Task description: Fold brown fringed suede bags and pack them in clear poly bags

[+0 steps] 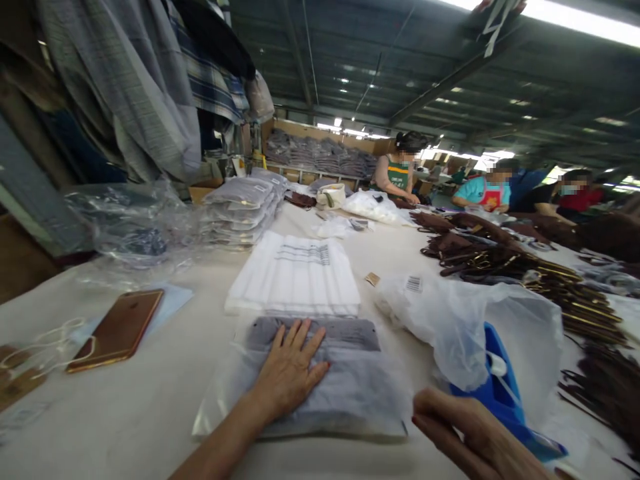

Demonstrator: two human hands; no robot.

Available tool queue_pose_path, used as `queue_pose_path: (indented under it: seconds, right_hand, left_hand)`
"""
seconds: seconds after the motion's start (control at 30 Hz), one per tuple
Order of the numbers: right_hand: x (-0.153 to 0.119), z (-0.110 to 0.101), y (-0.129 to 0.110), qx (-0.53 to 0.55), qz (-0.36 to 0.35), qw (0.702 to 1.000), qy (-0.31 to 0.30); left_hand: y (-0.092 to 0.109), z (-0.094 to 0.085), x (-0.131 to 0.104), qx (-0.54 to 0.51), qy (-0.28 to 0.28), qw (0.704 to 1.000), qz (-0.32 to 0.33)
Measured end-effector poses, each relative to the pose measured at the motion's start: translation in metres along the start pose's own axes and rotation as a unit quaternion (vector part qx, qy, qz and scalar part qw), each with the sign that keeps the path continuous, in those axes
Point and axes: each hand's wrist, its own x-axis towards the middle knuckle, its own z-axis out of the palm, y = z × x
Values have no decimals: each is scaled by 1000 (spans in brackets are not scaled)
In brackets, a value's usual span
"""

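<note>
A folded grey garment (350, 333) lies flat in a frosted clear plastic bag (370, 393) on the table in front of me. My left hand (290, 373) rests palm down on this bag, fingers spread. Just right of the bag's lower right corner is my right hand (465, 427), its fingers curled in; whatever they may hold is hidden. Beyond the bagged garment lies a stack of flat white plastic bags (295, 280) with dark print. A blue plastic tool or holder (500, 393) sits by my right hand, partly behind a crumpled translucent bag (440, 327).
At left are a phone (120, 330), clear plastic wrap (135, 227) and a pile of bagged garments (245, 207). Brown straps with gold-coloured metal (540, 280) heap up at right. Clothes (135, 87) hang at upper left. Several people (397, 173) work across the table.
</note>
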Motion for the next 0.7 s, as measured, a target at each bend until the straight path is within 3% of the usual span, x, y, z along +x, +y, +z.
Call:
queue_pose_path:
  seconds: [0.13,0.27,0.43,0.57,0.7]
  right_hand:
    - [75,-10,-20,-85,-83,983,-142]
    - [121,-1,-8,-115,-83,973,-181]
    - [143,7,9,-94,-28,974,-206]
    - [154,14,20,-35,59,970,-234]
    - [165,17,35,-16,135,971,-197]
  left_hand:
    - [0,4,-2,-5,26,1000,12]
    - [-1,7,-4,1,48,999,16]
    - [0,7,-3,-1,42,999,10]
    - [0,7,-2,1,43,999,13]
    - [-1,8,-3,5,48,999,16]
